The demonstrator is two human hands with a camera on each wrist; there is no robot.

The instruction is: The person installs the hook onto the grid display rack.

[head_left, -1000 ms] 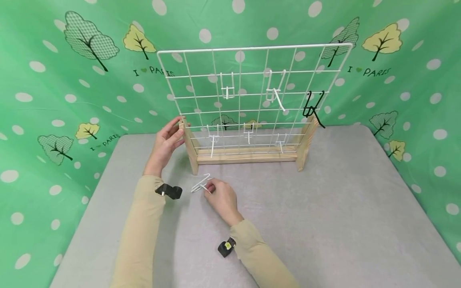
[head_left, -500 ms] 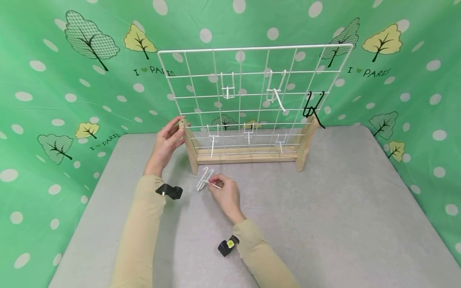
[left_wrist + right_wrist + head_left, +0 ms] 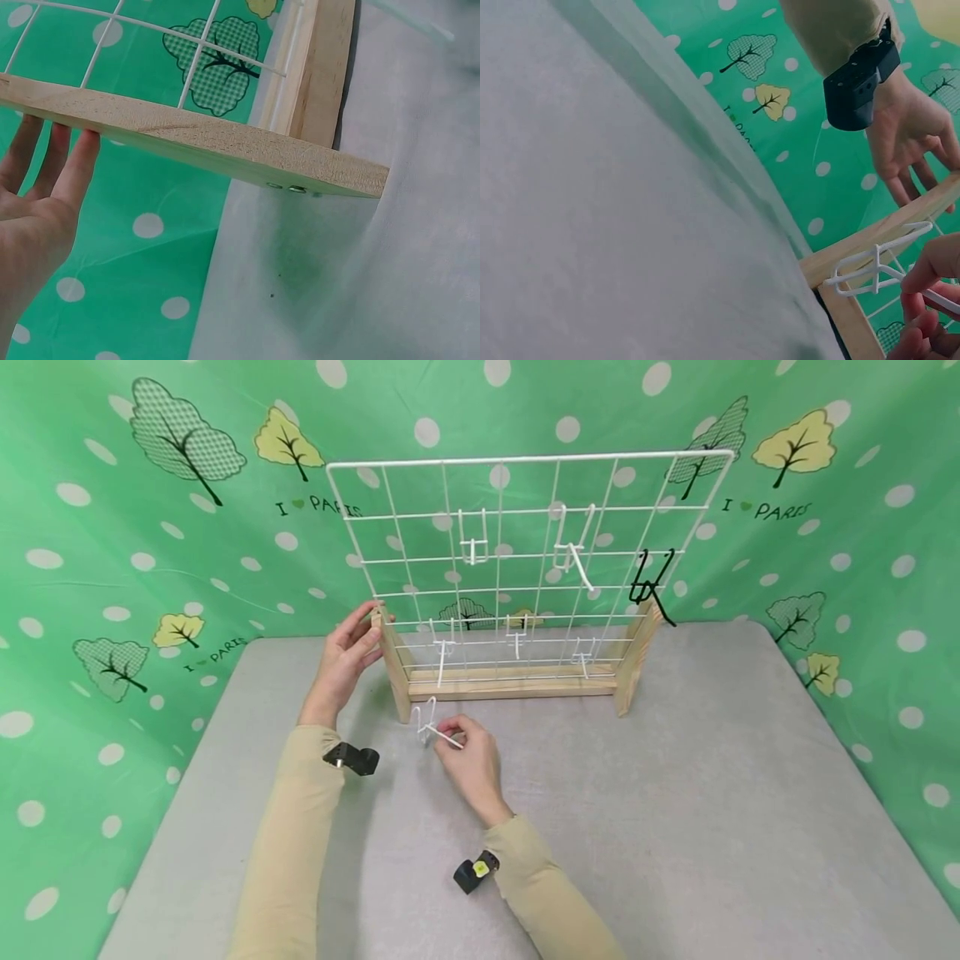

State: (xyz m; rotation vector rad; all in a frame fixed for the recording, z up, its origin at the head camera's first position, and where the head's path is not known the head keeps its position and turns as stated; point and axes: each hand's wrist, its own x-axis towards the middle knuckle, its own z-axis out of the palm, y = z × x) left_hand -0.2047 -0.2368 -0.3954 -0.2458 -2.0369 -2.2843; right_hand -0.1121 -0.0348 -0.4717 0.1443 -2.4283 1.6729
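Observation:
Between thumb and fingers, my right hand (image 3: 474,768) pinches the straight prong of a white wire display hook (image 3: 448,738). In the right wrist view the two bent ends of the hook (image 3: 876,268) point away from the hand. It is held in front of the lower left corner of a white wire grid rack (image 3: 525,459). My left hand (image 3: 337,670) holds the top of the left wooden upright (image 3: 392,664), thumb in front. From the left wrist view, several fingertips touch the face of that upright (image 3: 187,131).
Several white hooks, among them an upper one (image 3: 576,560), hang on the grid. A black hook (image 3: 648,590) hangs at its right side. A wooden crossbar (image 3: 517,691) joins the uprights at the base. Grey cloth (image 3: 675,827) covers the table; a green curtain (image 3: 150,710) stands behind.
My right hand has raised the white hook slightly and turned it so its bent ends now point up toward the grid. The left hand has stayed on the upright.

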